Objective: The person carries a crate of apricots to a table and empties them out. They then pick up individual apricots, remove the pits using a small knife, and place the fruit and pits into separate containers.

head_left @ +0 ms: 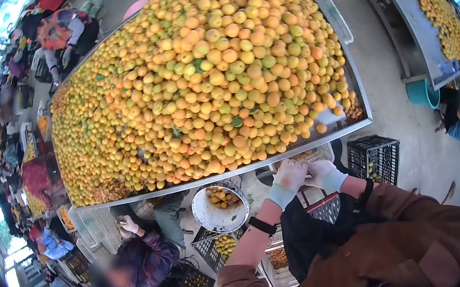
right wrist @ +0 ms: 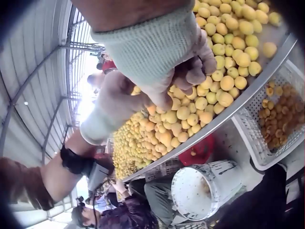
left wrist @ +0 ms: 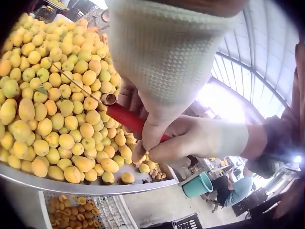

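In the left wrist view, the left hand (left wrist: pixel 162 90), in a pale glove, grips a red-handled tool (left wrist: pixel 126 118). A thin rod extends from the tool over the fruit, and a small brown ring shows beside the handle's end. Against the other end of the handle, the right hand (left wrist: pixel 186 138) curls its gloved thumb and fingers; its exact hold is partly hidden. Both hands, left (head_left: pixel 288 177) and right (head_left: pixel 325 175), meet just past the near edge of a metal table (head_left: pixel 228 174) heaped with yellow-orange fruit (head_left: pixel 194 90). The right wrist view does not show the tool.
A white bucket (head_left: pixel 220 208) stands below the table edge, near a seated person (head_left: pixel 146 259). Black crates (head_left: pixel 374 159) and a white crate of halved fruit (right wrist: pixel 281 119) are close by. A second fruit table (head_left: pixel 417 20) and a teal tub (head_left: pixel 423 93) stand at right.
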Demonstrator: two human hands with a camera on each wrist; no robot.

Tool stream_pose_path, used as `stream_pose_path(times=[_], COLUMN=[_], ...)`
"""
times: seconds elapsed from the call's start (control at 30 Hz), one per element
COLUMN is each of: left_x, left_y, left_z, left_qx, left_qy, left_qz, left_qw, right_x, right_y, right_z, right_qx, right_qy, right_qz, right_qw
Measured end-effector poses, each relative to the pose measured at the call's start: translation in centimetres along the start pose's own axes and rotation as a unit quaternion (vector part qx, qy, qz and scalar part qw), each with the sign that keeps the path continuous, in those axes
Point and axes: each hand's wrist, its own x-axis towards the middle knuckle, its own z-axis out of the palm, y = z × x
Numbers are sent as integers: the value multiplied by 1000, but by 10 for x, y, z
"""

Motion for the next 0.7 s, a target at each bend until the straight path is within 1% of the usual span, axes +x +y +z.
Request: stream_pose_path(times=[0.03, 0.07, 0.13, 0.17, 0.2, 0.23, 0.27, 0.3, 0.33, 0.4, 0.43, 0.47, 0.53, 0.57, 0.6, 0.63, 0.67, 0.7], left_x=[2, 3, 5, 11, 13, 9, 6, 13, 24, 40, 49, 53, 53, 50, 45, 38, 36, 35], left_y=[1, -1, -15, -33, -54, -93, -128, -141, -152, -176, -180, -187, -206, -205, -209, -217, -216, -213], left_z=[-3, -10, -24, -28, -29, 4, 33, 25, 18, 42, 48, 54, 61, 57, 56, 57, 52, 49], left_qx=[15, 15, -50, -92, -130, -176, -221, -116, -9, 45, 95, 97, 23, 9, 16, -62, -139, -151], left_qy=[25, 18, 181, 140, 97, 186, 271, 236, 199, 194, 188, 185, 189, 242, 240, 315, 386, 434], left_qz=[14, 23, -11, -101, -189, -245, -299, -338, -371, -360, -361, -358, -381, -355, -357, -366, -369, -361], left_qw=[999, 999, 982, 981, 969, 935, 888, 904, 907, 911, 909, 910, 905, 903, 903, 873, 834, 811], right_x=[1, 2, -1, -4, -11, -19, -30, -43, -52, -66, -69, -67, -53, -44, -33, -22, -13, -4], right_y=[8, 19, 48, 60, 70, 78, 84, 86, 94, 109, 112, 119, 140, 149, 170, 179, 185, 193], right_z=[10, 17, 29, 33, 31, 22, 11, -1, -4, -4, -11, -11, -12, -12, -3, 0, 2, 6], right_qx=[-14, -5, 48, 76, 85, 200, 312, 403, 407, 493, 485, 507, 563, 552, 527, 559, 592, 602], right_qy=[24, 27, 56, 67, 70, 47, 24, 14, 20, 62, 80, 113, 121, 145, 124, 110, 96, 76], right_qz=[25, 32, 2, 9, 15, 9, 2, -34, -29, -37, -13, -1, 16, -22, -34, -35, -35, -57], right_qw=[999, 999, 997, 995, 994, 979, 950, 915, 913, 867, 871, 855, 818, 821, 840, 821, 800, 793])
